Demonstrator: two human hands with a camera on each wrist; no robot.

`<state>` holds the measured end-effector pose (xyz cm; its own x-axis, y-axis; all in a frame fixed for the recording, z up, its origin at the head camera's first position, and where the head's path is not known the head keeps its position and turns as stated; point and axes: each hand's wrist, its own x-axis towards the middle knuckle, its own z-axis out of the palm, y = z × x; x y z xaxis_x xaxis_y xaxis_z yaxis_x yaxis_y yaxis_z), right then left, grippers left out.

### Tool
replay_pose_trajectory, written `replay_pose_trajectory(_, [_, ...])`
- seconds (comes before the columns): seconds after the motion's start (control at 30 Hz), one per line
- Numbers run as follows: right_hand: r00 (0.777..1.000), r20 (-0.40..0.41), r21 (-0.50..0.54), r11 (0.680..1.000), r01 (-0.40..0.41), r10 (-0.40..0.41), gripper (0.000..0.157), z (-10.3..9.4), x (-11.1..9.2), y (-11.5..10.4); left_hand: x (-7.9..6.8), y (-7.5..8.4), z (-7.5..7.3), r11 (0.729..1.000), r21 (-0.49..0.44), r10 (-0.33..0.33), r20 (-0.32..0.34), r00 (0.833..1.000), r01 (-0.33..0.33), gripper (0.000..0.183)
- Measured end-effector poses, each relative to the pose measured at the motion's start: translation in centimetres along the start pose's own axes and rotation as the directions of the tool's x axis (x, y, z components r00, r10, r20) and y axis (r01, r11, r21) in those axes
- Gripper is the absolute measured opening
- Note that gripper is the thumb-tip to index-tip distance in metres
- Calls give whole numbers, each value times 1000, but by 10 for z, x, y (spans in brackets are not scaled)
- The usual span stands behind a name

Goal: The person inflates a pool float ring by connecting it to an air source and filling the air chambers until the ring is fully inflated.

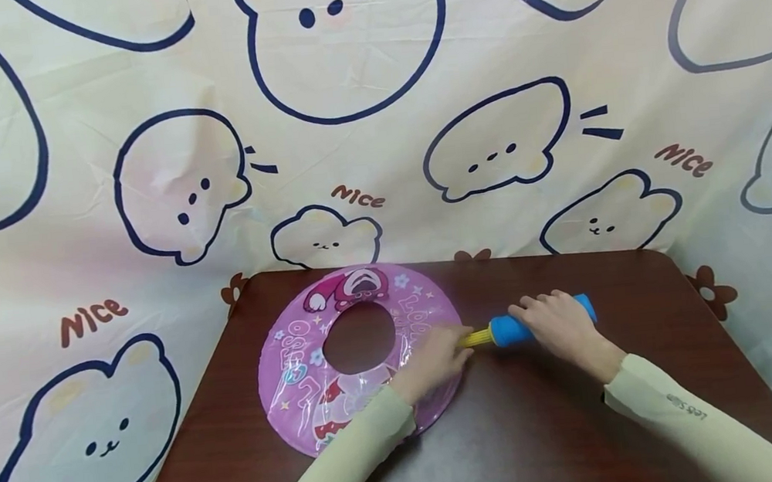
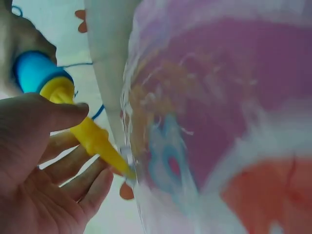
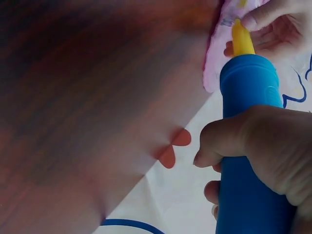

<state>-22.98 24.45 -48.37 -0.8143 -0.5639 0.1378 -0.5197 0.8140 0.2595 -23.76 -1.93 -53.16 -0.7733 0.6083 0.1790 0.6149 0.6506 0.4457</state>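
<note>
Gripping the blue pump [image 1: 506, 331] is R hand [image 1: 565, 330]; L hand [image 1: 432, 358] is pinching its yellow nozzle [image 2: 90, 136], prob. steadying it at the edge of pink ring [image 1: 279, 368], which is lying on table [image 1: 550, 427], L of pump.

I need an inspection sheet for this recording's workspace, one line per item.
Surface: dark brown table, glossy.
Job's things: pink printed ring toward the table's left side; blue pump with a yellow nozzle, its tip at the ring's edge; whether inserted, cannot tell.
Clutter: nothing seen.
Grips: left grip pinches the nozzle; right grip holds the pump's body.
Cables: nothing seen.
Surroundings: pale cartoon-printed cloth behind and beside the table.
</note>
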Motion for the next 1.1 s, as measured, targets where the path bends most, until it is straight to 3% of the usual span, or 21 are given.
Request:
replay_pose_trajectory(0.3, [998, -69, -19, 1000, 1, -2, 55, 12, -9, -4, 13, 18, 11, 980, 182, 82, -29, 996, -76, 18])
replay_pose_trajectory(0.67, [998, -24, 34, 998, -51, 52, 57, 13, -18, -1, 18, 29, 16, 926, 369, 121, -87, 989, -81, 5])
replay_pose_trajectory(0.87, [995, -20, 34, 994, -101, 102, 61, 10, -31, 15, 19, 28, 19, 879, 469, 156, -116, 981, -85, 8])
replay_pose_trajectory(1.1, [982, -32, -7, 983, -186, 185, 61, 1, -55, 49, 17, 30, 17, 879, 472, 128, -94, 987, -69, 10])
